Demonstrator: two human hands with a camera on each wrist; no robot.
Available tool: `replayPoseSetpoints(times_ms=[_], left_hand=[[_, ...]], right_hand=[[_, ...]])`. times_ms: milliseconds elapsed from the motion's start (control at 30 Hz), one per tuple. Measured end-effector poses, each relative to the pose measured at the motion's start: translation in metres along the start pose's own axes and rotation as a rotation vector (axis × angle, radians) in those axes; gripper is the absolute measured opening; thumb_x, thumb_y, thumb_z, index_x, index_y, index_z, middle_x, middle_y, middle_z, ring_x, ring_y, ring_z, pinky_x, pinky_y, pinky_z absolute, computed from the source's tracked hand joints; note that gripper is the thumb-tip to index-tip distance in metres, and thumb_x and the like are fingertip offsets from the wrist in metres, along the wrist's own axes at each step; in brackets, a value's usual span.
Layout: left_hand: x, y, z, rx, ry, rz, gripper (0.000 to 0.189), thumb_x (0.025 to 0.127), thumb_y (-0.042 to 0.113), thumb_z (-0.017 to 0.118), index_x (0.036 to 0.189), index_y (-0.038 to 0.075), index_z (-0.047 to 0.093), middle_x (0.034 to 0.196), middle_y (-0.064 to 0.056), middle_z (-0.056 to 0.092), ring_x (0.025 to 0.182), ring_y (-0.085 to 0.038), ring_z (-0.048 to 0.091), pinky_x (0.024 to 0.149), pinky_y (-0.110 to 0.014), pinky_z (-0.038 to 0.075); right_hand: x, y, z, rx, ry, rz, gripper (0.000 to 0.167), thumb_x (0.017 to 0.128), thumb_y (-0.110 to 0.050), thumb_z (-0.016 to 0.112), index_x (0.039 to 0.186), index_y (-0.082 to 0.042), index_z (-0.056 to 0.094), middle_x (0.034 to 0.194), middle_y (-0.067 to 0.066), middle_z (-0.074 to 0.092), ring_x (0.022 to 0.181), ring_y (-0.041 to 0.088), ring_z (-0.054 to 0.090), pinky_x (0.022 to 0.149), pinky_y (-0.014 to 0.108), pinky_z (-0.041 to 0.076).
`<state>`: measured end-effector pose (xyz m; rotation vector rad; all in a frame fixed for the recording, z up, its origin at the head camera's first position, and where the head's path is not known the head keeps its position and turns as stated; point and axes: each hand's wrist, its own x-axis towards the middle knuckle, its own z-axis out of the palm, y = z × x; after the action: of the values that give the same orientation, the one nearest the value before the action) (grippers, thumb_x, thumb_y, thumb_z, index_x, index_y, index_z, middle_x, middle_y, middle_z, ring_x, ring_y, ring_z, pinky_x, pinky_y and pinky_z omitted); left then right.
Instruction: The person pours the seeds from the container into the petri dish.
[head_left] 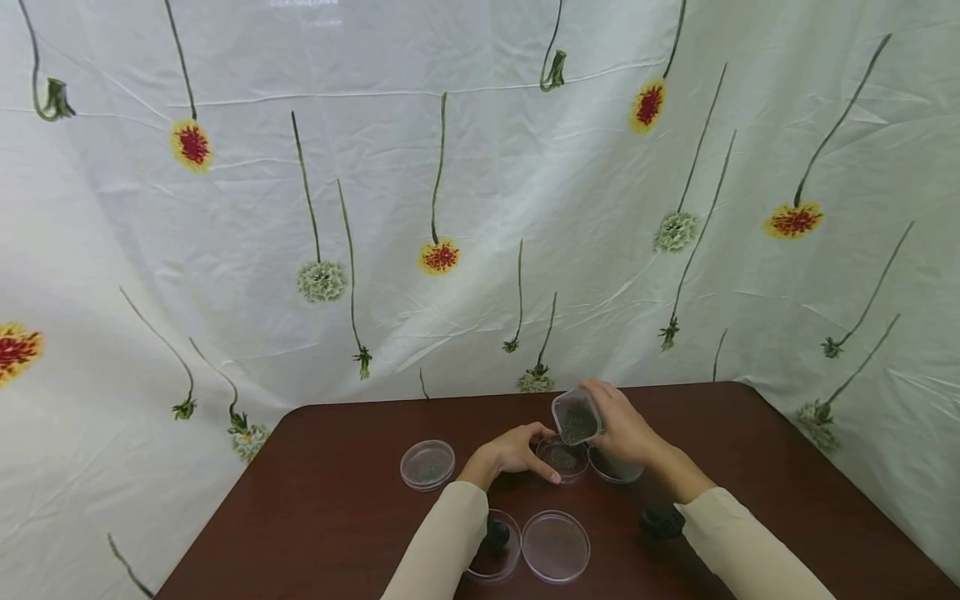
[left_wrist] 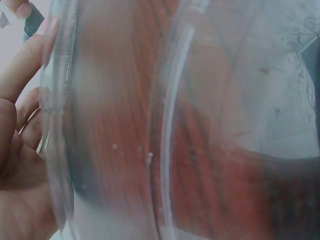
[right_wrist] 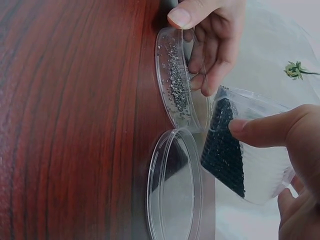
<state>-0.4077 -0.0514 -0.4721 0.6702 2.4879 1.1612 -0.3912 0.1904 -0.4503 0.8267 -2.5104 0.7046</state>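
My right hand holds a clear square plastic container of dark granules, tilted over a petri dish. In the right wrist view the granules lie banked against the container's lower side, near its open rim. Dark grains are scattered over the floor of that dish. My left hand grips the dish from the left, thumb in front and fingers behind its rim. Another clear petri dish stands right beside it. Close to the left wrist camera, a blurred clear dish wall fills most of the view.
A petri dish stands at the left of the dark wooden table. Two more dishes are nearer me, one beside another that my left forearm partly covers. A flower-print cloth hangs behind the table.
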Motion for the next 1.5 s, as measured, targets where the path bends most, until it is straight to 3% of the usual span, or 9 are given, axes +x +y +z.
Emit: replayPoseSetpoints(times_ms=[300,867,1100,1400,1500], left_hand=[[-0.001,0.001,0.0,0.002,-0.005,-0.004,0.068,0.078,0.012,0.094,0.138,0.012,0.061,0.134,-0.006,0.061,0.129,-0.028,0.053,0.109,-0.047,0.042],[-0.001,0.001,0.0,0.018,-0.001,0.007,0.069,0.077,0.013,0.094,0.138,0.011,0.061,0.134,-0.008,0.061,0.128,-0.028,0.054,0.109,-0.047,0.042],[-0.002,0.001,0.0,0.0,0.001,0.007,0.069,0.077,0.012,0.094,0.137,0.011,0.061,0.132,-0.007,0.061,0.127,-0.028,0.054,0.109,-0.047,0.042],[-0.003,0.0,-0.001,-0.006,-0.002,0.001,0.07,0.078,0.014,0.094,0.139,0.013,0.061,0.135,-0.007,0.06,0.129,-0.029,0.053,0.109,-0.048,0.042],[-0.002,0.0,0.0,-0.004,-0.002,0.001,0.07,0.078,0.014,0.094,0.14,0.013,0.061,0.136,-0.007,0.06,0.13,-0.028,0.053,0.11,-0.047,0.041]], right_hand=[[0.0,0.001,-0.004,0.096,-0.002,0.066,0.089,0.07,0.005,0.091,0.145,0.009,0.044,0.14,0.031,0.05,0.121,0.046,0.053,0.093,0.062,0.048],[0.002,0.0,-0.012,0.285,-0.056,0.256,0.095,0.075,-0.004,0.092,0.152,0.004,0.036,0.141,0.028,0.046,0.114,0.044,0.055,0.084,0.053,0.053],[0.002,-0.002,-0.016,0.445,-0.087,0.369,0.1,0.079,-0.005,0.09,0.158,0.0,0.029,0.147,0.026,0.041,0.118,0.042,0.053,0.089,0.05,0.051],[0.003,-0.005,-0.019,0.685,-0.104,0.436,0.101,0.084,0.002,0.085,0.16,0.0,0.019,0.156,0.03,0.033,0.129,0.049,0.05,0.083,0.045,0.058],[0.004,-0.004,-0.02,0.765,-0.101,0.463,0.102,0.086,-0.001,0.084,0.162,0.0,0.017,0.158,0.03,0.03,0.133,0.049,0.046,0.089,0.046,0.056]])
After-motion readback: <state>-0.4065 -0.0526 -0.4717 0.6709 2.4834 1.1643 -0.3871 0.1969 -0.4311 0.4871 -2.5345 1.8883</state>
